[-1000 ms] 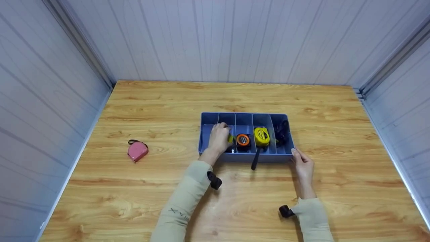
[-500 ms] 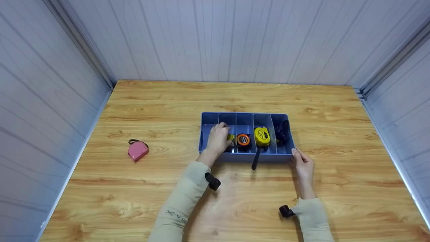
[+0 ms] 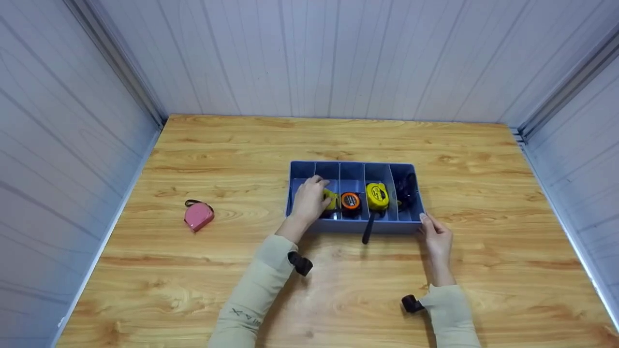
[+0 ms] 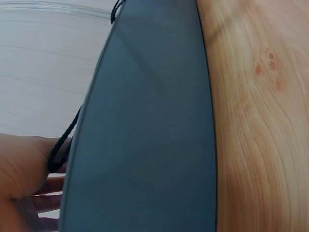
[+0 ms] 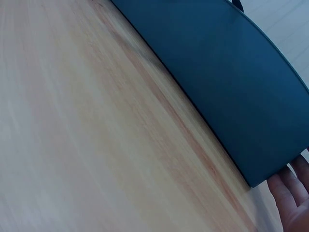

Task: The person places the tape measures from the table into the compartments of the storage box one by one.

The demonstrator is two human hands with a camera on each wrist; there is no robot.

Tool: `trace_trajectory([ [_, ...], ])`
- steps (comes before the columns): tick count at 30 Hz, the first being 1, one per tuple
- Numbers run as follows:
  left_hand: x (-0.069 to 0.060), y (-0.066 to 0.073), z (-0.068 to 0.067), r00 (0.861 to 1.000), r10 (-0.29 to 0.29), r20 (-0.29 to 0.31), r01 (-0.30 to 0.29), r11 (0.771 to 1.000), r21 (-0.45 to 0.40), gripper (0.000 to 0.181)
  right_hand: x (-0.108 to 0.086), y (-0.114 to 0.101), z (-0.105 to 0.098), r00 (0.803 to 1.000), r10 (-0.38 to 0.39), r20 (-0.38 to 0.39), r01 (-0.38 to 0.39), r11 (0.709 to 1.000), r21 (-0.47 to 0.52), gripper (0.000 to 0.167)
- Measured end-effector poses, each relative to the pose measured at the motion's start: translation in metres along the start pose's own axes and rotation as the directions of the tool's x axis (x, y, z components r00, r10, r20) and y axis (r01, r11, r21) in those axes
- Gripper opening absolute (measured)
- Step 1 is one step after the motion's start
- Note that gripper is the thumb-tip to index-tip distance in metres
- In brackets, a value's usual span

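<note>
A blue divided box (image 3: 360, 227) stands on the table, with tape measures in several compartments. My left hand (image 3: 307, 200) is over its left end, fingers loosely bent and thumb by a yellow tape measure (image 3: 331, 200) in the second compartment from the left. Part of that tape measure is hidden by the hand. In the left wrist view a black cord (image 4: 60, 150) shows at the rim beside the thumb. My right hand (image 3: 437, 239) holds the box's front right corner, thumb at the rim; its fingers (image 5: 285, 191) touch the end wall in the right wrist view.
An orange and black tape measure (image 3: 350, 200) lies in the middle compartment. Right of it sits a larger yellow tape measure (image 3: 376, 194), its black strap (image 3: 368, 229) over the front wall. Dark items (image 3: 406, 191) fill the rightmost compartment. A pink tape measure (image 3: 198, 216) lies at left.
My left hand has shifted slightly left, and more of the yellow tape measure beside it shows. The right hand and the box have stayed in place.
</note>
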State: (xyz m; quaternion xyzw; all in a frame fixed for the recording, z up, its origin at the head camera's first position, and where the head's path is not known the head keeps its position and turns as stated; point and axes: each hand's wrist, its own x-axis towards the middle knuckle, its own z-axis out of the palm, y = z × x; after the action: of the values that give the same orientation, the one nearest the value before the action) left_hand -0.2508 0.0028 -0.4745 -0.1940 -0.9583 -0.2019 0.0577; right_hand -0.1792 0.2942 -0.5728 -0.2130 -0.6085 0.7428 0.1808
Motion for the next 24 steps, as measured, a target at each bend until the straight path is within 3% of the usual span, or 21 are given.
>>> trace_trajectory([
  [5,-0.005,-0.002,-0.005,0.998,0.029,-0.055,-0.031,0.999,-0.042,0.037,-0.006,-0.009,0.003,1.000,0.006,0.017,-0.006,1.000,0.010,0.017],
  [13,-0.012,-0.008,-0.012,0.997,0.008,-0.082,-0.018,0.993,-0.119,0.037,-0.018,-0.028,0.008,0.999,0.029,0.014,-0.028,0.998,-0.052,0.015],
  [20,-0.022,-0.018,-0.016,0.992,0.006,-0.129,-0.025,0.989,-0.146,0.035,-0.018,-0.029,0.009,0.998,0.067,0.001,-0.066,0.996,-0.064,0.033],
  [24,-0.027,-0.026,-0.017,0.988,-0.014,-0.156,-0.013,0.985,-0.174,0.035,-0.017,-0.024,0.008,0.998,0.056,-0.002,-0.056,0.998,-0.037,0.022],
])
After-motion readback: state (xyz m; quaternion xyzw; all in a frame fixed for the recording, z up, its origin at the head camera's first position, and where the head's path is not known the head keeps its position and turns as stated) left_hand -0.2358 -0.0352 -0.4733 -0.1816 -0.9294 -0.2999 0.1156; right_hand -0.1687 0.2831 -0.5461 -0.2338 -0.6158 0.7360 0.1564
